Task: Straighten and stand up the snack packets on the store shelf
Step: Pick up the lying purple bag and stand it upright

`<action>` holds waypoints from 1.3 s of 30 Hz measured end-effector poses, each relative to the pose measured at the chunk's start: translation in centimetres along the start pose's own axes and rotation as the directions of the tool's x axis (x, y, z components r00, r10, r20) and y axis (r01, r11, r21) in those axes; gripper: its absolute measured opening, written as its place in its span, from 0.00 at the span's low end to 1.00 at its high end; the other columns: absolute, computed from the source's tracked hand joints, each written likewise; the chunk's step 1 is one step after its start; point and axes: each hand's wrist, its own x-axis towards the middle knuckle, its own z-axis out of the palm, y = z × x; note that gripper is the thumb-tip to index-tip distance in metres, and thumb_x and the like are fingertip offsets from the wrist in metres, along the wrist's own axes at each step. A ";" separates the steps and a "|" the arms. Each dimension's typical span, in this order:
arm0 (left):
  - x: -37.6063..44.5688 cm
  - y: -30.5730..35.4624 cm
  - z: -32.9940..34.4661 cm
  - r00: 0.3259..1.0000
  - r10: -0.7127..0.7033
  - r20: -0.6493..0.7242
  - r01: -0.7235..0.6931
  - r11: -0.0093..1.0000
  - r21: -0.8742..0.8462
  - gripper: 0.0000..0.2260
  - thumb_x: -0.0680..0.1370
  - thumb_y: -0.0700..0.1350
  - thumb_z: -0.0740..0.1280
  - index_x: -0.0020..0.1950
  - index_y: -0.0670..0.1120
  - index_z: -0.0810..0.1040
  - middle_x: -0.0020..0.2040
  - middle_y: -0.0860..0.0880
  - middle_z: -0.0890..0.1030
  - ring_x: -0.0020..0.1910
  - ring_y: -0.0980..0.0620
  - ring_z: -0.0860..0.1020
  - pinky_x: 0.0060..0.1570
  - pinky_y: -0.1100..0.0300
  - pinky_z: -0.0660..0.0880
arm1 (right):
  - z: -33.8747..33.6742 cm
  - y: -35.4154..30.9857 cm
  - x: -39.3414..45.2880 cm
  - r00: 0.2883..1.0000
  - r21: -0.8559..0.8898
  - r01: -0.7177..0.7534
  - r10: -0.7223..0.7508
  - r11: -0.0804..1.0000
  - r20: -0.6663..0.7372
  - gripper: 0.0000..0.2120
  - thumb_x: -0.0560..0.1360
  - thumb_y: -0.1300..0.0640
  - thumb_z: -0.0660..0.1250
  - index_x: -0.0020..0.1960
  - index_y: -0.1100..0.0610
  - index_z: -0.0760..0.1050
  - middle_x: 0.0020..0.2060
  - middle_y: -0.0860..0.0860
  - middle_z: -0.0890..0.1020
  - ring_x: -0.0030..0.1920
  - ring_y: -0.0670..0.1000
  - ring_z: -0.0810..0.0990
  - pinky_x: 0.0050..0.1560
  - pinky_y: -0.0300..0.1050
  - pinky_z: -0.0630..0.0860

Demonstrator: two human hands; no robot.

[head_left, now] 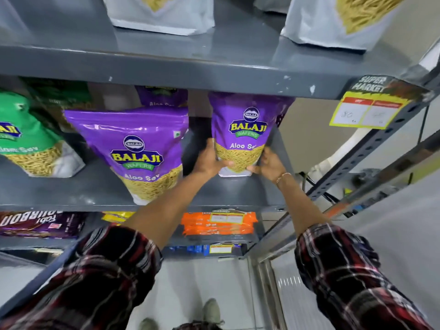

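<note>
My plaid sleeves (114, 265) reach in; left hand (210, 160) and right hand (270, 163) grip clamped on upright purple packet (240, 132) on shelf (71, 189).

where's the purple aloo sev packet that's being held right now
In the head view, the held purple packet stands at the right end of the middle shelf, its base gripped between the left hand and right hand, right of another purple packet.

Held packet: purple Aloo Sev packet (245, 129), upright at centre right of the frame, its base on the grey shelf (71, 191).
Front packet: second purple Aloo Sev packet (142, 151), centre, leaning forward at the shelf edge.
Rear packet: third purple packet (162, 96), behind, mostly hidden.
Green packet: green sev packet (26, 139), far left, tilted.
</note>
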 end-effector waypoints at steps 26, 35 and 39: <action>-8.9 -1.4 2.2 0.998 0.059 0.019 -0.058 0.997 -0.041 0.31 0.67 0.48 0.77 0.64 0.47 0.65 0.58 0.46 0.82 0.54 0.48 0.81 0.56 0.46 0.78 | -1.4 3.9 -9.2 0.996 -0.039 0.087 -0.089 0.995 -0.026 0.31 0.63 0.71 0.75 0.62 0.63 0.67 0.57 0.58 0.78 0.56 0.55 0.78 0.59 0.49 0.75; -9.7 -1.1 2.1 0.997 0.054 0.060 -0.048 0.994 -0.096 0.35 0.69 0.45 0.75 0.70 0.46 0.61 0.65 0.50 0.75 0.63 0.51 0.75 0.60 0.58 0.73 | -0.7 3.7 -11.0 0.990 -0.074 0.127 -0.131 0.989 -0.060 0.39 0.65 0.64 0.76 0.69 0.59 0.58 0.62 0.47 0.71 0.60 0.38 0.71 0.61 0.34 0.72; -13.0 -4.2 0.1 0.996 0.036 -0.077 -0.044 0.994 -0.099 0.21 0.73 0.48 0.70 0.64 0.47 0.71 0.57 0.53 0.76 0.57 0.53 0.77 0.52 0.69 0.73 | 4.5 5.0 -14.1 0.858 0.024 0.145 -0.114 0.989 -0.501 0.19 0.66 0.63 0.75 0.52 0.55 0.69 0.48 0.53 0.75 0.48 0.50 0.74 0.50 0.46 0.72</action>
